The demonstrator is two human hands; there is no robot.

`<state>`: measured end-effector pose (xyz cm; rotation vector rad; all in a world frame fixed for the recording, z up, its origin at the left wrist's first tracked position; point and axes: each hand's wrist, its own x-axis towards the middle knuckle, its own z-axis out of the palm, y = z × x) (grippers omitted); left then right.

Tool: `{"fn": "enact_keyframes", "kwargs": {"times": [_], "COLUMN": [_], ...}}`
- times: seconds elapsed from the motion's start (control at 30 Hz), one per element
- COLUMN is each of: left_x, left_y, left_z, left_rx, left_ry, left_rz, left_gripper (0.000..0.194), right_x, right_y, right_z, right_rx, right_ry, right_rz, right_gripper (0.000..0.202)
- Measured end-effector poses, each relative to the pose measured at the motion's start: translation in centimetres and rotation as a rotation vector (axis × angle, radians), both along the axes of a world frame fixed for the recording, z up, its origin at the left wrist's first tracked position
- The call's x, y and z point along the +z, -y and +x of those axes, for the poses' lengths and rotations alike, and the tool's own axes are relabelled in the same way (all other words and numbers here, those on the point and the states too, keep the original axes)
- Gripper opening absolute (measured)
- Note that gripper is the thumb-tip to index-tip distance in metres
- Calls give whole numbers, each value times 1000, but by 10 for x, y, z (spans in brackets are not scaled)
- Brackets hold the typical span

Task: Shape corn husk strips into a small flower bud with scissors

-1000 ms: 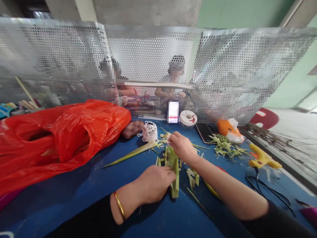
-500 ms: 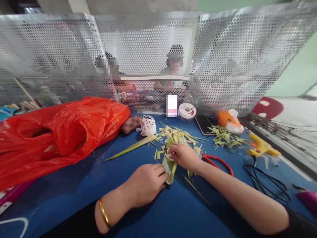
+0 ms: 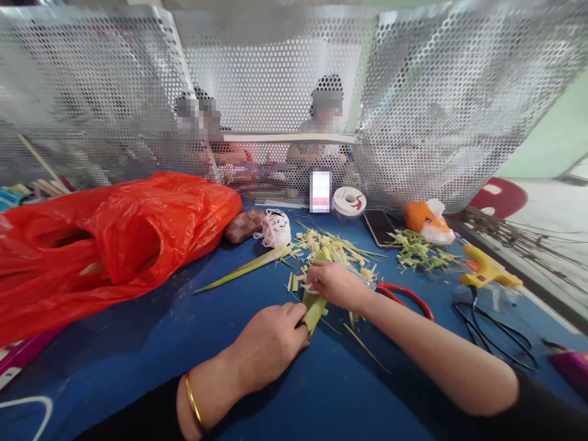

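Note:
My left hand [image 3: 274, 340], below a gold bangle, is closed on the near end of a broad green leaf strip [image 3: 315, 311] lying on the blue table. Farther up the same strip, my right hand [image 3: 334, 283] is closed in a pinch, with a scrap of white material [image 3: 311, 288] at its fingertips; what exactly the fingers grip is partly hidden. Just beyond the hands lies a heap of green and yellow leaf cuttings [image 3: 331, 247]. Red-handled scissors [image 3: 407, 294] lie beside my right forearm, their blades partly under the cuttings.
A large red plastic bag [image 3: 184, 214] covers the left side. Behind the heap are white cord [image 3: 275, 228], a checkered pouch [image 3: 245, 225], a ribbon spool [image 3: 350, 202] and a phone [image 3: 379, 228]. A yellow glue gun [image 3: 489, 269] lies right. People sit beyond a perforated metal screen [image 3: 285, 73].
The leaf strip now looks narrower and folded over, where its pale inner face showed before. Both hands stay close to their places; the view has tilted slightly.

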<state>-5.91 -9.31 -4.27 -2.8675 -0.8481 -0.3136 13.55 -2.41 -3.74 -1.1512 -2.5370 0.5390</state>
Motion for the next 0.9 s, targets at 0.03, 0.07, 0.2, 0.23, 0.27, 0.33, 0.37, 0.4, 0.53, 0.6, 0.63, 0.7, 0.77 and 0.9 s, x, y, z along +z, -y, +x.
{"fn": "enact_keyframes", "kwargs": {"times": [0.03, 0.07, 0.2, 0.23, 0.27, 0.33, 0.37, 0.4, 0.53, 0.6, 0.63, 0.7, 0.77, 0.9], "left_x": [-1, -2, -9, -9, -10, -10, -10, -10, -12, -13, -12, -9, -2, 23], "left_y": [1, 1, 2, 2, 1, 1, 1, 0, -1, -1, -1, -1, -1, -2], "left_z": [0, -1, -1, 0, 0, 0, 0, -1, -2, -2, -2, -1, -1, -8], "left_rx": [-2, -13, -102, -116, -122, -114, -114, -124, -174, -186, -190, -188, -158, 6], "left_ry": [3, 14, 82, 91, 99, 107, 109, 109, 83, 70, 73, 114, 222, 576], "left_rz": [11, 23, 110, 126, 133, 130, 129, 131, 145, 146, 150, 168, 190, 184], "left_gripper": [19, 20, 21, 22, 22, 20, 20, 20, 20, 21, 21, 22, 21, 14], "right_x": [-1, -1, 5, 7, 8, 9, 8, 8, 4, 3, 3, 5, 10, 19], "right_y": [0, 0, 10, 12, 13, 14, 15, 16, 10, -4, -12, -26, -33, -25], "right_z": [-1, -1, -3, -3, -3, -4, -4, -4, -2, 2, 5, 10, 16, 34], "right_rx": [-22, -7, 195, 201, 177, 106, 95, 108, 164, 18, -75, -247, -391, -532], "right_ry": [-6, -9, -3, -2, -3, -4, -1, 5, 32, 34, 32, 12, -27, -121], "right_rz": [1, -12, -119, -124, -114, -79, -71, -72, -77, 4, 54, 150, 232, 305], "right_gripper": [21, 20, 18, 18, 18, 21, 22, 23, 21, 21, 20, 20, 19, 16]}}
